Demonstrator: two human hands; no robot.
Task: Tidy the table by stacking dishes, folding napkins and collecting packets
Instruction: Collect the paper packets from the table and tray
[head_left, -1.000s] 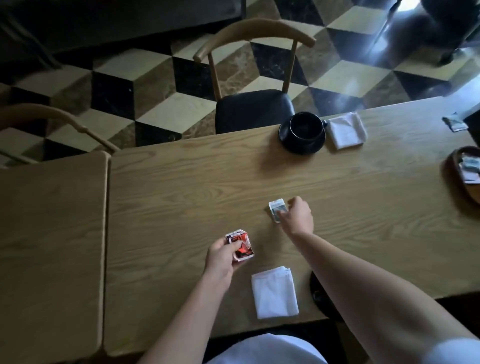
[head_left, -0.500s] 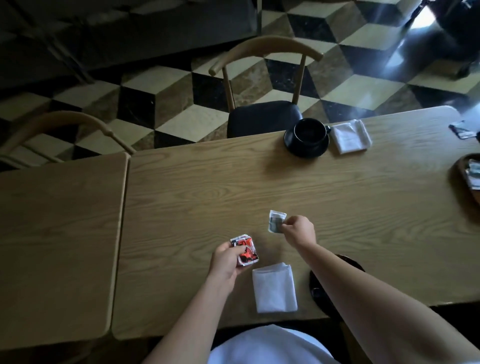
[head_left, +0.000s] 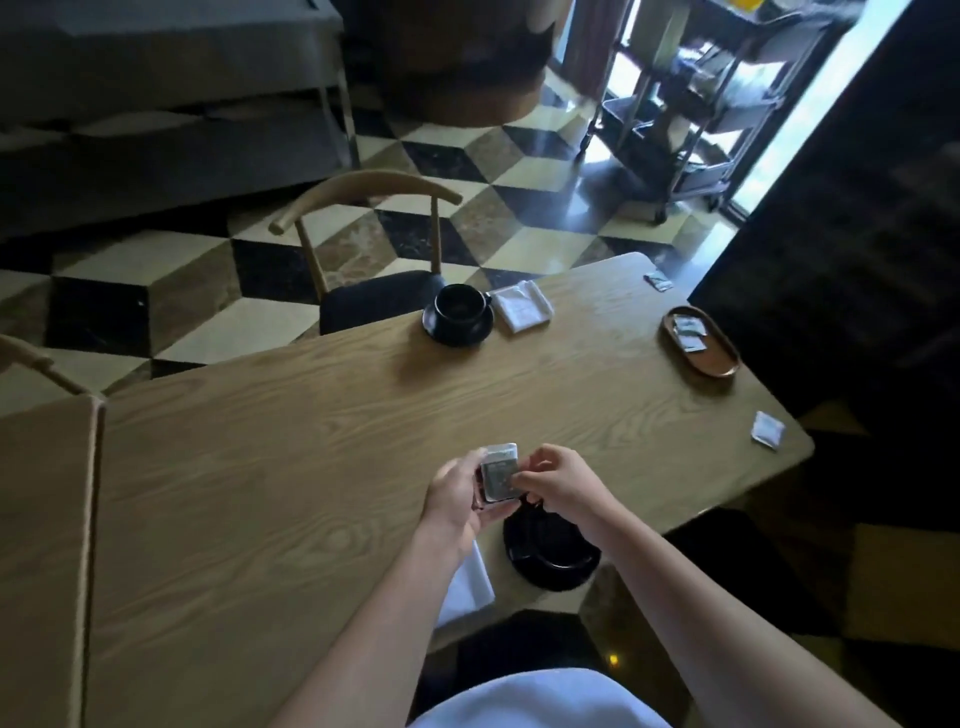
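Note:
My left hand (head_left: 457, 501) holds a small stack of packets, with a silver packet (head_left: 500, 472) on top and the red one mostly hidden beneath. My right hand (head_left: 561, 480) pinches the silver packet's right edge. Both hands hover above the wooden table (head_left: 311, 467) near its front edge. A white napkin (head_left: 470, 584) lies partly hidden under my left forearm. A black saucer (head_left: 550, 556) sits just below my right wrist. Across the table stand a black cup on a saucer (head_left: 458, 312) and a folded white napkin (head_left: 522, 305).
A brown oval tray (head_left: 717, 364) with packets inside sits at the right. One loose packet (head_left: 768, 428) lies near the right edge, another packet (head_left: 657, 281) at the far corner. A wooden chair (head_left: 374, 244) faces the far side. A second table (head_left: 36, 545) adjoins on the left.
My right hand lifted the silver packet off the table and brought it onto the red packet in my left hand. Both hands rose together, and the view swung right.

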